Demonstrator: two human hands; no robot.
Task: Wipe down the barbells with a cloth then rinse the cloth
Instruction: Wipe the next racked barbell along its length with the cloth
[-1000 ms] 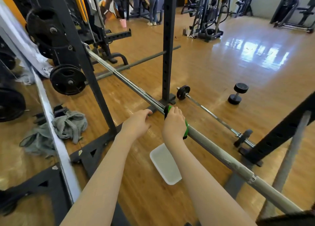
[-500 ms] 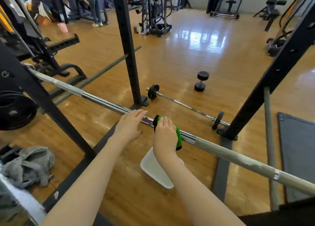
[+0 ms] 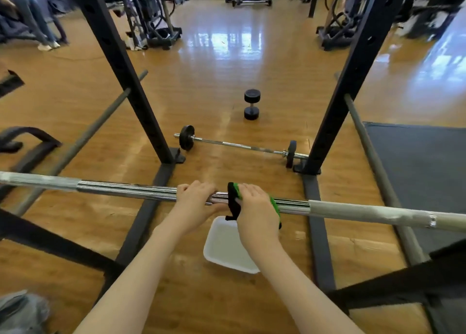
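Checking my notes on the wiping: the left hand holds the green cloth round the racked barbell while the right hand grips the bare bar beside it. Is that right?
The hands are swapped. In the head view, the right hand holds the green cloth round the racked barbell, while the left hand grips the bare bar beside it.

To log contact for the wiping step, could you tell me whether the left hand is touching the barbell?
Touching: the head view shows the left hand gripping the barbell, fingers curled over its chrome shaft.
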